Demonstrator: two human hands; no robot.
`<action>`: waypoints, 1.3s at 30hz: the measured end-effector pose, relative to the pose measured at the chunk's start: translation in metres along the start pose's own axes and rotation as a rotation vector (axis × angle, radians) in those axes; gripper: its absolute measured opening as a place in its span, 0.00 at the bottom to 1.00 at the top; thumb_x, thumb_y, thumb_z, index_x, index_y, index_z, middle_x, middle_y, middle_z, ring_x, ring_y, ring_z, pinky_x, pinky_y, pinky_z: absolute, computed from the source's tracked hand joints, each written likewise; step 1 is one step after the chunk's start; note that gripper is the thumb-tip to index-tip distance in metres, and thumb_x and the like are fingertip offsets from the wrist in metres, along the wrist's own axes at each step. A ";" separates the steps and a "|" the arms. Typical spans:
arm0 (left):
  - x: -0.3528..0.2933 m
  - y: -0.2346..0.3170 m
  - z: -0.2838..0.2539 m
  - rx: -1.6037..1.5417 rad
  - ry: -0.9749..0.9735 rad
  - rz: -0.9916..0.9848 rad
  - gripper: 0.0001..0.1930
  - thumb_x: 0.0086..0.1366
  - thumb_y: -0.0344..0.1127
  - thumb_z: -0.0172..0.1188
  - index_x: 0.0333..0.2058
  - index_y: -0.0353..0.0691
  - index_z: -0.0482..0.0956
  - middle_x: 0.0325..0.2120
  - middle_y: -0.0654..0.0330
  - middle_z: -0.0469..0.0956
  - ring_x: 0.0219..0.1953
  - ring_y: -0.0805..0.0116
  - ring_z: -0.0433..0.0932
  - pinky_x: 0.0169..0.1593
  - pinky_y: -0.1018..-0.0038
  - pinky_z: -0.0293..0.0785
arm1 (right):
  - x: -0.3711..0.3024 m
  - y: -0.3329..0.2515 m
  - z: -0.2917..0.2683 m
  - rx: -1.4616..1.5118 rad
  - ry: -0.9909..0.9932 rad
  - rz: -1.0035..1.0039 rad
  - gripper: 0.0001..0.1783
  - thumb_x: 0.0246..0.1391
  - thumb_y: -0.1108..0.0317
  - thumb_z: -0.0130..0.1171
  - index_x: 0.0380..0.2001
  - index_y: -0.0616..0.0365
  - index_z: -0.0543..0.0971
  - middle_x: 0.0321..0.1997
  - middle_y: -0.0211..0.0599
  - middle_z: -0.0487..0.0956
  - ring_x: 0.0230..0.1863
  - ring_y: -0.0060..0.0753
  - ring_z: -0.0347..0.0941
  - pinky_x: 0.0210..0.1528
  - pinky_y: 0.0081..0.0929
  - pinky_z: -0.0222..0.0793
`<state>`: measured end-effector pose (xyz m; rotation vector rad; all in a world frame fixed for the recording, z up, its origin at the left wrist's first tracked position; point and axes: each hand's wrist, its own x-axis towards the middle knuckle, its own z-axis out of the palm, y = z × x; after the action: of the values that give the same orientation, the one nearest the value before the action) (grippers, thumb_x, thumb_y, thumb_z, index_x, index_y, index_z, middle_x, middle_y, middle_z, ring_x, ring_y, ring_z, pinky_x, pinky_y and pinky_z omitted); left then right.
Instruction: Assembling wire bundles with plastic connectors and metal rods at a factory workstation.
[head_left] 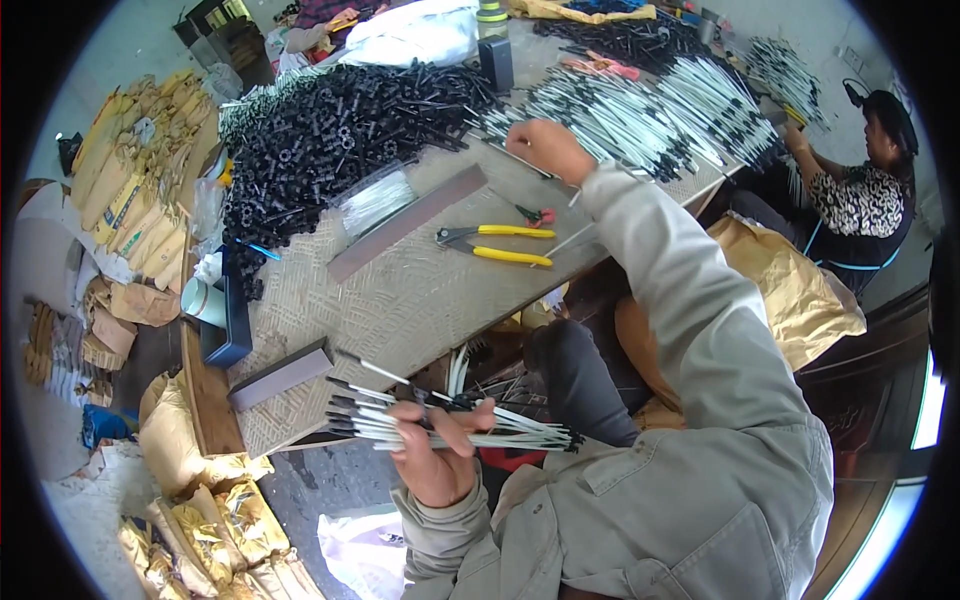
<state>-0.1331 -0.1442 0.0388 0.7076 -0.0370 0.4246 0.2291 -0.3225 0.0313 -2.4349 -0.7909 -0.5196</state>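
My left hand [438,455] is closed around a bundle of thin white rods with black ends [500,432], held low in front of my body by the table's near edge. The rods fan out to both sides of the fingers. My right hand [550,150] reaches across the table to the near left end of a big heap of similar white rods [610,110]. Its fingers are curled together, and whatever they may pinch is hidden. Yellow-handled pliers [500,245] lie on the table below that hand, beside a small red-and-black tool [535,215].
A large heap of black plastic parts [350,130] covers the table's far left. Nearer lie a clear pack of thin strips [378,203], a long brown bar [405,225] and a shorter bar [280,375]. A light green cup [203,302] stands left. Another person [868,190] works at right.
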 end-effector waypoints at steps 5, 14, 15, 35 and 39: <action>-0.005 0.001 0.003 -0.116 -0.111 -0.094 0.12 0.66 0.43 0.44 0.38 0.40 0.65 0.26 0.49 0.75 0.41 0.44 0.75 0.55 0.41 0.57 | 0.022 0.010 0.038 -0.586 -0.118 0.019 0.07 0.44 0.67 0.51 0.21 0.55 0.78 0.24 0.41 0.78 0.28 0.41 0.76 0.28 0.37 0.70; -0.004 -0.010 -0.013 0.086 -0.063 -0.282 0.11 0.66 0.41 0.47 0.34 0.38 0.66 0.18 0.60 0.68 0.18 0.71 0.65 0.24 0.74 0.63 | 0.014 0.018 0.008 -0.312 0.226 0.265 0.12 0.49 0.61 0.49 0.26 0.55 0.78 0.25 0.47 0.77 0.27 0.51 0.74 0.30 0.43 0.70; -0.006 -0.016 -0.012 0.065 -0.001 -0.284 0.09 0.66 0.37 0.47 0.36 0.36 0.68 0.17 0.63 0.66 0.17 0.75 0.61 0.23 0.78 0.58 | 0.011 0.019 0.001 -0.153 0.369 0.232 0.14 0.51 0.58 0.48 0.28 0.54 0.78 0.25 0.48 0.77 0.28 0.52 0.73 0.31 0.43 0.69; 0.019 -0.041 -0.003 0.372 0.236 -0.029 0.17 0.67 0.36 0.42 0.49 0.30 0.64 0.34 0.51 0.73 0.34 0.66 0.73 0.40 0.72 0.71 | -0.243 -0.183 -0.025 0.664 0.026 0.082 0.10 0.46 0.75 0.58 0.35 0.61 0.75 0.28 0.41 0.75 0.27 0.38 0.73 0.28 0.26 0.67; 0.013 -0.042 -0.010 0.439 0.270 0.105 0.09 0.66 0.33 0.46 0.41 0.36 0.68 0.15 0.66 0.63 0.17 0.78 0.61 0.22 0.80 0.60 | -0.245 -0.191 -0.015 0.826 -0.094 0.047 0.11 0.47 0.71 0.57 0.36 0.57 0.75 0.27 0.39 0.74 0.28 0.41 0.73 0.29 0.30 0.68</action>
<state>-0.1060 -0.1616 0.0072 1.0767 0.2828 0.6358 -0.0785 -0.3029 -0.0109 -1.7057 -0.7810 -0.0265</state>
